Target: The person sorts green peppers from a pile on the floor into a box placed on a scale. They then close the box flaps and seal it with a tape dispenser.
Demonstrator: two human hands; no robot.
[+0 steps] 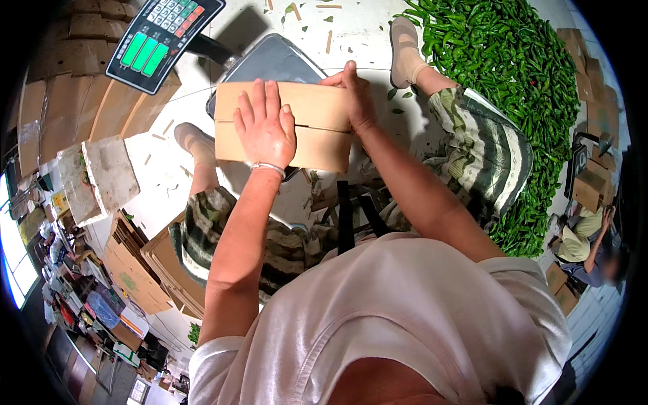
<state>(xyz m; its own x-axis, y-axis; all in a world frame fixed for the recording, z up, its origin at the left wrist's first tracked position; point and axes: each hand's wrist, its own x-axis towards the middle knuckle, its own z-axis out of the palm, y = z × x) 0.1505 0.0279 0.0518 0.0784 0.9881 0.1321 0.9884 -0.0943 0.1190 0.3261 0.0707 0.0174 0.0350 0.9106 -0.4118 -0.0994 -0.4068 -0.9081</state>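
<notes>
Cardboard box (320, 145) at platform scale (283, 57)

Located the box at the centre of the scene, lying crosswise over the near part of the scale, with a seam running left to right along its upper face and a narrow dark gap near the middle of that seam. Unable to confirm from this view full contact with the scale beneath.

Observed left hand (265, 135) laid flat on the upper face, left of middle: spread wide, fingers extended toward the far edge, thumb held out to the right. Noted a pale bracelet (270, 166) at that wrist.

Observed right hand (358, 101) against the right end near the far corner, thumb raised, at least one finger reaching along the far edge. Unable to tell whether gripping the corner or merely braced there, with other fingers hidden.

Recorded, far left of the box, an angled scale display (145, 54) with green readouts and keypad, near stacked cartons (57, 111). Logged a pale block (111, 172) nearer on the left, then flattened cardboard (131, 270) nearer again. Logged a broad spread of green peppers (506, 88) on the right. Noted loose leaves (392, 94) and thin strips (329, 42) on pale floor (364, 34) at the far side. Spotted another person (584, 236) at the right rim.
</notes>
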